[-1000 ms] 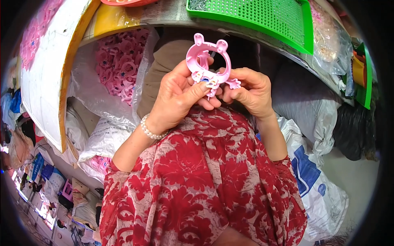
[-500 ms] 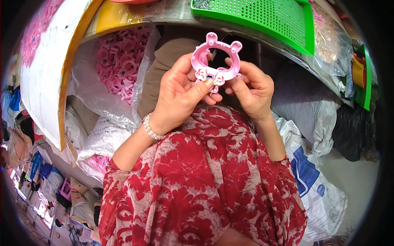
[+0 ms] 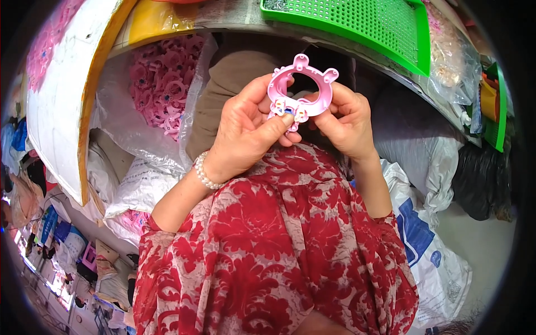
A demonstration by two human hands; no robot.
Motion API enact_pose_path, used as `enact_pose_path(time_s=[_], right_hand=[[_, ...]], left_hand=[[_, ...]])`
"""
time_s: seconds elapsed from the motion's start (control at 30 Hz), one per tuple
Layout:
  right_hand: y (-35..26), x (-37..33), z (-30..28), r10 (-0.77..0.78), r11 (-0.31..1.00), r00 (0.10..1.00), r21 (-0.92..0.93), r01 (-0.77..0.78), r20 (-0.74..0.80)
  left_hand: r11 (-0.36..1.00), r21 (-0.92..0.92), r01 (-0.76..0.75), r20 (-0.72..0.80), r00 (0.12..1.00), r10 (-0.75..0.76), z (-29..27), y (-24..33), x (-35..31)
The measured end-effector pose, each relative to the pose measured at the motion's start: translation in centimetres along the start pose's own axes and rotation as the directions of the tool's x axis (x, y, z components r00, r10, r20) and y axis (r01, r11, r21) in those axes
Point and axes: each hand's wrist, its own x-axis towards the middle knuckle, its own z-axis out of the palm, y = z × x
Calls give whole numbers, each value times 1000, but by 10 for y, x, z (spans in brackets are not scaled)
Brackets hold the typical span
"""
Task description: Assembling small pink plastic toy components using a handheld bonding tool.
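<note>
Pink plastic formed the small ring-shaped toy piece (image 3: 301, 92), which had rounded ear-like knobs along its rim and was held up at about twelve o'clock in the view, above the person's lap and just below the edge of the counter (image 3: 234, 19). The left hand (image 3: 245, 131) gripped it from nine o'clock, its fingers (image 3: 262, 92) curled behind the ring and the thumb pressed across the lower front. The right hand (image 3: 346, 120) pinched it from three o'clock, fingertips closed on the ring's right side and lower edge. Both hands touched each other beneath the piece. A pearl bracelet (image 3: 205, 173) circled the left wrist. Below, toward six o'clock, spread a red and cream floral dress (image 3: 268, 251). At ten o'clock a clear plastic bag (image 3: 162, 84) bulged with many similar pink pieces. At one o'clock a green perforated tray (image 3: 363, 25) lay on the counter. A white sack with blue print (image 3: 430, 251) sat at four o'clock.
</note>
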Motion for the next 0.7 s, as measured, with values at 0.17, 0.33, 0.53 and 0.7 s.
enact_pose_path(time_s=[0.17, 0.33, 0.53, 0.7], right_hand=[[-2, 9, -6, 157, 953, 975, 236, -191, 155], [-10, 20, -8, 216, 931, 952, 248, -268, 217], [-11, 3, 11, -255, 961, 921, -180, 209, -294], [-32, 8, 25, -701, 639, 710, -504, 581, -70]], left_hand=[[999, -38, 28, 4, 1000, -28, 0, 0, 2], [976, -202, 79, -39, 995, -89, -1, 3, 4], [987, -110, -120, -191, 977, 98, 1, 6, 5], [950, -167, -264, -313, 928, 203, 15, 1, 10]])
